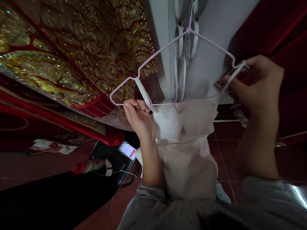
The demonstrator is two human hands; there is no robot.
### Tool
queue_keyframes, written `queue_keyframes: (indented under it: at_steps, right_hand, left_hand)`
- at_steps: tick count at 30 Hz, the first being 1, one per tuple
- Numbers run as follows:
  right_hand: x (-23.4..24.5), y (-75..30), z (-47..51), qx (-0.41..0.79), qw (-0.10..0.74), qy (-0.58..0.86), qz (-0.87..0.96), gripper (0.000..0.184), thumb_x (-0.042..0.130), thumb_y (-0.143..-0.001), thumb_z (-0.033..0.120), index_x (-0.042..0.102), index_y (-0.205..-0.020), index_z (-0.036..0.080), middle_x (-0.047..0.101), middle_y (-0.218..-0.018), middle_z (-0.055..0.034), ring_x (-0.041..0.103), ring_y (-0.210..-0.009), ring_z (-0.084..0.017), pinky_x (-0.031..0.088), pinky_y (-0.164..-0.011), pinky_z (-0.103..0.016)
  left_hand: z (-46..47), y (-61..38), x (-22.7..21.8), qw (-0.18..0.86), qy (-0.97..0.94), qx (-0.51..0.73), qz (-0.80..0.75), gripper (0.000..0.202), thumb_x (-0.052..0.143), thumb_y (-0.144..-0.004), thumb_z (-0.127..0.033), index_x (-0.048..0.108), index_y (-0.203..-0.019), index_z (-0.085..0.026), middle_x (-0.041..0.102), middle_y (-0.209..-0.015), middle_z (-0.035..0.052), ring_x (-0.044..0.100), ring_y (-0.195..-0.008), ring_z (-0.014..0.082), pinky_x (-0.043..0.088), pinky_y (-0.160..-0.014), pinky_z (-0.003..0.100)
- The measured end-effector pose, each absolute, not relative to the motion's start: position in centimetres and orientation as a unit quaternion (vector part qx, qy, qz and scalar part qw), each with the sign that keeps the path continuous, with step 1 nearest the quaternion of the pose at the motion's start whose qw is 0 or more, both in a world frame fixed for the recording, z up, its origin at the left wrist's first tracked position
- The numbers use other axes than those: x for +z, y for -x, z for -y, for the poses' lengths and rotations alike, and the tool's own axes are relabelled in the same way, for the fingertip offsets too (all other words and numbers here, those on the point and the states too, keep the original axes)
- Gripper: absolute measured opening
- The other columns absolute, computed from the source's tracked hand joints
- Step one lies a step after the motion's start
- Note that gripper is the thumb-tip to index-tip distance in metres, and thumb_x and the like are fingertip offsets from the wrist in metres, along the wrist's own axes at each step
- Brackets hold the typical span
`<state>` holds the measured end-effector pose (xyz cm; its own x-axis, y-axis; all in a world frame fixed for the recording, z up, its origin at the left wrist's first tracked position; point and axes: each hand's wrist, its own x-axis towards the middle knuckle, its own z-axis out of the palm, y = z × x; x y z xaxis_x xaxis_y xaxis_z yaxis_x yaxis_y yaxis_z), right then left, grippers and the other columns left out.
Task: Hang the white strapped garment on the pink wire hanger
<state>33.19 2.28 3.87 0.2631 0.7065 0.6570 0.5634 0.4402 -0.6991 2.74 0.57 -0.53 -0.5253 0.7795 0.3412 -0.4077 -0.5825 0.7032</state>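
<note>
A pale lilac wire hanger (163,46) hangs by its hook from a metal fixture on the grey wall. A thin white strapped garment (185,144) hangs from it. My left hand (138,117) is closed round the hanger's lower left bar, beside the left strap (145,95). My right hand (259,83) pinches the right strap (230,81) at the hanger's right shoulder notch. Both grey sleeves show at the bottom.
A red garment with dense gold embroidery (71,47) hangs at the upper left. Dark red fabric (287,27) fills the right. A black table (57,197) at lower left bears a phone (128,150), a charger and a red-handled object. The floor is red tile.
</note>
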Motion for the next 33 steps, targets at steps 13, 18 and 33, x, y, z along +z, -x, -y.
queue_keyframes:
  at_steps: [13, 18, 33]
  right_hand:
    - [5.5, -32.3, -2.9, 0.057, 0.608, 0.493, 0.620, 0.040, 0.090, -0.062, 0.000, 0.070, -0.092, 0.020, 0.059, -0.078, 0.0061, 0.051, -0.069, -0.008, 0.038, -0.065, -0.027]
    - [4.9, -31.7, -2.4, -0.141, 0.736, 0.368, 0.550, 0.033, 0.088, -0.084, 0.054, 0.076, -0.096, 0.025, 0.061, -0.095, -0.0011, 0.062, -0.090, -0.018, 0.046, -0.082, -0.040]
    - [-0.4, -29.7, -0.7, 0.051, 0.717, 0.456, 0.525, 0.031, 0.083, -0.079, 0.024, 0.066, -0.105, 0.023, 0.066, -0.092, -0.0001, 0.061, -0.074, -0.011, 0.038, -0.057, -0.022]
  left_hand:
    - [-0.3, -2.3, -0.5, 0.383, -0.341, 0.810, -0.286, 0.052, 0.077, -0.096, -0.070, 0.051, -0.086, -0.026, 0.045, -0.071, -0.0043, 0.046, -0.063, 0.0147, 0.050, -0.070, 0.027]
    - [-0.1, -2.6, -1.0, 0.409, -0.324, 0.807, -0.277, 0.052, 0.080, -0.093, -0.070, 0.053, -0.085, -0.026, 0.047, -0.071, -0.0037, 0.046, -0.063, 0.0145, 0.046, -0.065, 0.026]
    - [0.4, -2.8, -0.6, 0.401, -0.327, 0.809, -0.278, 0.050, 0.078, -0.098, -0.066, 0.052, -0.084, -0.025, 0.052, -0.069, -0.0042, 0.053, -0.063, 0.0134, 0.054, -0.069, 0.025]
